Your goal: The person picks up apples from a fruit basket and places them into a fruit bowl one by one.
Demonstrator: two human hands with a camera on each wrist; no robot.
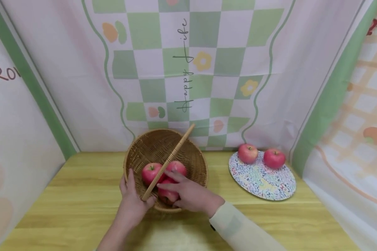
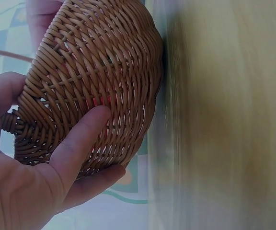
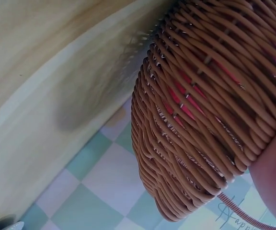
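Observation:
A brown wicker basket (image 1: 194,157) with a thin arched handle (image 1: 176,150) stands tilted towards me on the wooden table. Three red apples lie inside: one on the left (image 1: 150,172), one behind (image 1: 177,168) and one nearest me (image 1: 167,195). My left hand (image 1: 132,204) grips the basket's near left rim beside the foot of the handle; in the left wrist view its fingers (image 2: 83,139) spread along the outer weave. Reaching over the near right rim, my right hand (image 1: 188,193) holds the nearest apple, fingers over its top. The right wrist view shows mostly the basket's outside (image 3: 200,110), hiding the fingertips.
On the right of the table (image 1: 81,195) lies a round speckled plate (image 1: 260,181) bearing two red apples, one on the left (image 1: 248,153) and one on the right (image 1: 274,158). A checked green-and-white cloth (image 1: 204,31) hangs behind the table, close to the basket.

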